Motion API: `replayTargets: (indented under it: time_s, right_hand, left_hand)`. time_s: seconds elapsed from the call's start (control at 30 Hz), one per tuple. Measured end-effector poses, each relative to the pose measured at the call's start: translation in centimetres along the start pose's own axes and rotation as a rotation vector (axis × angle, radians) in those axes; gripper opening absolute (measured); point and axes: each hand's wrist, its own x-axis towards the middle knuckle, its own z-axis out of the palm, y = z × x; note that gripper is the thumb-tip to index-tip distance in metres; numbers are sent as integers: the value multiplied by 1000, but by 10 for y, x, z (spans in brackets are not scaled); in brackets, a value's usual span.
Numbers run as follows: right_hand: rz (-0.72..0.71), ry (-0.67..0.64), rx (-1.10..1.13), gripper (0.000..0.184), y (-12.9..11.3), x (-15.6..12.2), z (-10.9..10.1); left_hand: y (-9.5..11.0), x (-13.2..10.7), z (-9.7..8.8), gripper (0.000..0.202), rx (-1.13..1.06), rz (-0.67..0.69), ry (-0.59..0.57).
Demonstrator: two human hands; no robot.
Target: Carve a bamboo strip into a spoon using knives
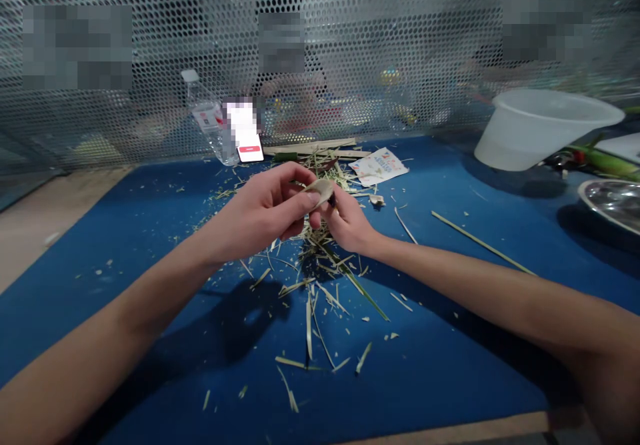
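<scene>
My left hand [260, 215] and my right hand [347, 221] meet above a blue mat [430, 365]. Between their fingers is a pale curved strip of plant material [320, 191], perhaps bamboo or husk, pinched by both hands. A small dark tip [333, 199] shows at my right fingers, too small to identify. A heap of straw-coloured shavings [320, 258] lies directly beneath my hands, with green-edged slivers among it.
A long thin bamboo strip [480, 243] lies on the mat to the right. Farther back are flat wooden strips [310, 146], a printed card [379, 167], a water bottle [210, 125], a phone [245, 131], a tipped white plastic tub [543, 128], and a metal dish [613, 203]. Perforated metal mesh [380, 25] stands beyond, with people behind it.
</scene>
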Motion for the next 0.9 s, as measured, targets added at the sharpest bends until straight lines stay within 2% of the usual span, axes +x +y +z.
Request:
replayTargets:
  time_s: [0.13, 0.33, 0.4, 0.5, 0.67, 0.8, 0.9]
  right_hand:
    - [11, 37, 6, 41, 1, 0, 1]
    - [31, 46, 46, 32, 4, 1, 1]
    - [41, 45, 57, 30, 4, 2, 1]
    - [58, 51, 39, 29, 3, 2, 1]
    - [76, 43, 5, 24, 3, 3, 1]
    - [62, 31, 15, 21, 4, 2, 1]
    - [55, 25, 19, 22, 3, 0, 1]
  left_hand:
    - [-1, 0, 0, 17, 22, 23, 13]
    - [-5, 4, -4, 16, 77, 31, 131]
    - [-9, 7, -9, 22, 72, 43, 150]
    - [-17, 13, -22, 38, 83, 139, 184]
    - [-26, 20, -35, 45, 90, 224, 212]
    - [-29, 21, -30, 51, -119, 129, 240]
    - [-30, 21, -22, 46, -268, 48, 276]
